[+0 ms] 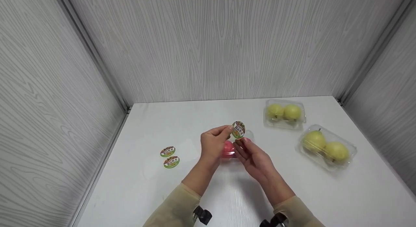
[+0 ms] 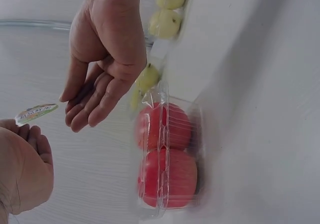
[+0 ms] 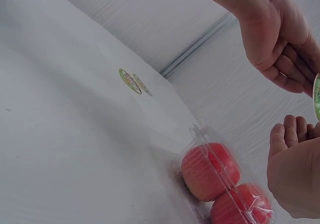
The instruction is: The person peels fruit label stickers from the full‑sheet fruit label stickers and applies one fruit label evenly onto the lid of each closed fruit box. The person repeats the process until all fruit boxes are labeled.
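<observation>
My left hand (image 1: 214, 144) pinches a round, colourful fruit sticker (image 1: 239, 129) by its edge, between thumb and forefinger, above the table. Just below the sticker is my right hand (image 1: 258, 160), palm turned inward and fingers loosely extended. Its thumb and fingertips come close to the sticker's lower edge; whether they touch it cannot be made out. Under both hands stands a clear plastic clamshell box (image 2: 200, 134) with two red apples (image 2: 172, 176) inside. In the head view the hands partly cover this box.
Two more oval stickers (image 1: 169, 157) lie on the white table (image 1: 139, 194) at left. At right are two clear boxes, the back box (image 1: 284, 123) and the front box (image 1: 349, 147), each with two yellow-green pears. Grey wood-grain panels (image 1: 208, 51) enclose the table's back and sides.
</observation>
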`<state>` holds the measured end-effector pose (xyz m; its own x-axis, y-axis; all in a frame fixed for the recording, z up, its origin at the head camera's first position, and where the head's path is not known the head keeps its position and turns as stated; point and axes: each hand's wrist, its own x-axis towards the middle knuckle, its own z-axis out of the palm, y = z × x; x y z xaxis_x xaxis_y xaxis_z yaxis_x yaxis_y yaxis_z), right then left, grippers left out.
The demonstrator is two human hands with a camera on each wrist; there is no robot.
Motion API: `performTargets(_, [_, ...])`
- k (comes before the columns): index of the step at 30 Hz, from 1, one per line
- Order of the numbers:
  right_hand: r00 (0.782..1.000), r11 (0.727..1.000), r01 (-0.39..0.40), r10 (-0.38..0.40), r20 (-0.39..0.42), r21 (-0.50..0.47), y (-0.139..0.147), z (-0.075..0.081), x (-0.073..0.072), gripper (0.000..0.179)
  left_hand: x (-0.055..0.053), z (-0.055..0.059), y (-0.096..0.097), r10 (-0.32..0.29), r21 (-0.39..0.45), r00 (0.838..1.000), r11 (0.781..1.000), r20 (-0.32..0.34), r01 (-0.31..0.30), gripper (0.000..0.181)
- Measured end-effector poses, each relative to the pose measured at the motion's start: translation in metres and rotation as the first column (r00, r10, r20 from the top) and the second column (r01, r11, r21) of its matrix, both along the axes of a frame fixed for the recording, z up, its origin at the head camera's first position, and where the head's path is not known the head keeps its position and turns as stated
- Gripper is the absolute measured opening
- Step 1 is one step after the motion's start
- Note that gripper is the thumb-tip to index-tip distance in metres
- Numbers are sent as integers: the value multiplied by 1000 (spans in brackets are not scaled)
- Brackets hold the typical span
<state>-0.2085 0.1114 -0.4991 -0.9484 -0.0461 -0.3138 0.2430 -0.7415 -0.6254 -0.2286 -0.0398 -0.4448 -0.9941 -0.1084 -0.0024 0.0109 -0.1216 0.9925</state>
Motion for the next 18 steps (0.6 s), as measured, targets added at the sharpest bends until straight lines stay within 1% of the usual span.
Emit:
performTargets(3, [1000, 1000, -2, 2, -15, 2, -1, -1, 0, 20, -1, -3, 1, 6, 42, 999, 999, 33, -7, 17])
performTargets(6, [1000, 1000, -5, 5, -26, 3, -1, -2, 0, 20, -1, -5, 2, 10, 68, 999, 998, 51, -13, 17])
performTargets(14, [1000, 1000, 3, -3, -12, 3, -2, 0, -1, 22, -1, -9, 2, 22, 122, 998, 992, 63, -29, 19])
performTargets(18, [1000, 999, 14, -14, -6, 33, -2, 1, -3, 21, -3, -14, 3, 28, 137, 998, 990, 56, -36, 18])
